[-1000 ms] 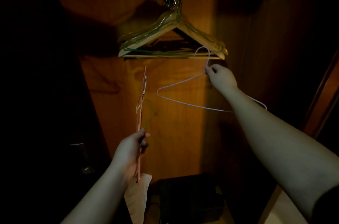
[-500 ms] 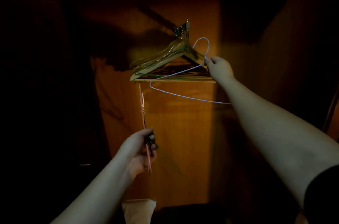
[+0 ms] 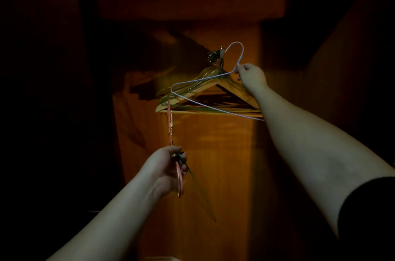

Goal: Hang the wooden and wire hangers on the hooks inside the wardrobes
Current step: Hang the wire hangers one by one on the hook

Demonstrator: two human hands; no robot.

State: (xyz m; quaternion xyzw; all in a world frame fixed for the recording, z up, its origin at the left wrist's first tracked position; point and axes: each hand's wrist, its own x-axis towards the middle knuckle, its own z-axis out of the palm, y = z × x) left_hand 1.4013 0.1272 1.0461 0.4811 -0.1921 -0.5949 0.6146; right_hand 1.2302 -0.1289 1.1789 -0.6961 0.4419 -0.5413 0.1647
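White wire hanger raised to the wardrobe hook

The right hand [image 3: 250, 74] pinches the white wire hanger [image 3: 213, 98] at its neck, its curved top just beside the hook [image 3: 222, 53] where wooden hangers [image 3: 215, 89] hang. Lower left, well apart, the left hand [image 3: 165, 169] grips a bundle of pink and green wire hangers [image 3: 172, 132].

Hook [image 3: 222, 53] crowded by hung hangers [image 3: 210, 87]; open room below, dark walls both sides.
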